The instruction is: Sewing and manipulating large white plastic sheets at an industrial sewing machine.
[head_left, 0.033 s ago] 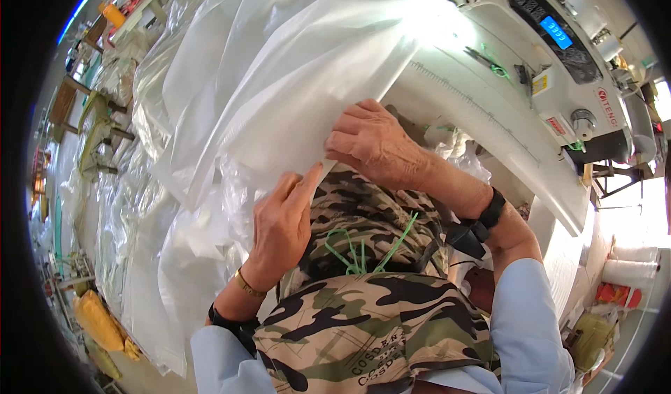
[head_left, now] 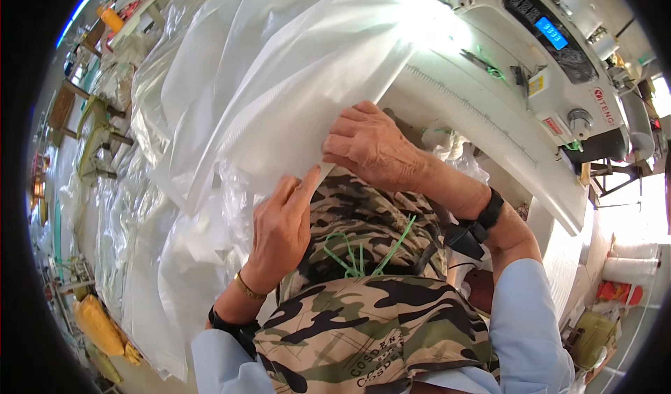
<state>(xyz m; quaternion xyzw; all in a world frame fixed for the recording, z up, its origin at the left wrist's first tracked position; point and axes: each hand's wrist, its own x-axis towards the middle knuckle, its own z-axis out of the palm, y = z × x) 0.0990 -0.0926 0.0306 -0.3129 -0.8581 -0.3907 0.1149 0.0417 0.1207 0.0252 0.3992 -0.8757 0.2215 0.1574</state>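
Observation:
A large white plastic sheet (head_left: 272, 107), finely ribbed and translucent, drapes from the sewing machine (head_left: 552, 52) down to my lap. Its near edge is pinched in the curled fingers of my right hand (head_left: 370, 146), just above my knees. Slightly nearer and to the left, my left hand (head_left: 283, 219) grips the same edge, index finger stretched along it and thumb side hidden. The fingertips of the two hands almost meet. Bright lamp light washes out the sheet where it reaches the machine's needle area.
Green-handled thread snips (head_left: 484, 64) lie on the white machine table (head_left: 468, 107), beside its printed ruler scale. More crumpled clear plastic (head_left: 126, 254) heaps up at left. Wooden stools (head_left: 98, 132) stand beyond it. White thread cones (head_left: 629, 258) sit at far right. Green cords (head_left: 360, 254) hang at my waist.

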